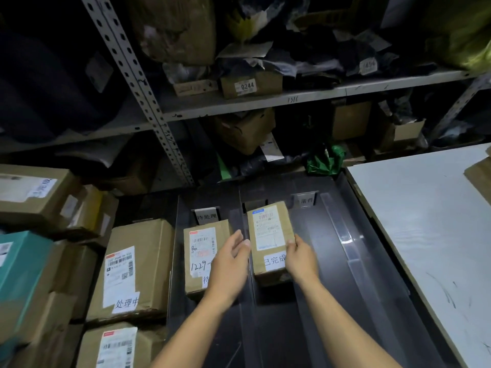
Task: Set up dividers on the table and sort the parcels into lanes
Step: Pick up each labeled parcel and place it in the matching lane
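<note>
Nearest the camera, two forearms reach over the dark table [305, 328]. The left hand [231, 264] hangs loose-fingered beside the middle parcel [269, 235], fingertips at its left edge; the right hand [301, 257] holds its right side, fingers curled at the edge. That parcel sits in the middle lane, its label tag facing up. Left of it, past an upright divider [240, 216], another parcel [203, 251] already lies in the first lane. The right lane holds none yet. Beyond stand the lane tags [305, 200] — dividers look done, sorting barely begun. Stacked boxes [132, 266] wait at left.
</note>
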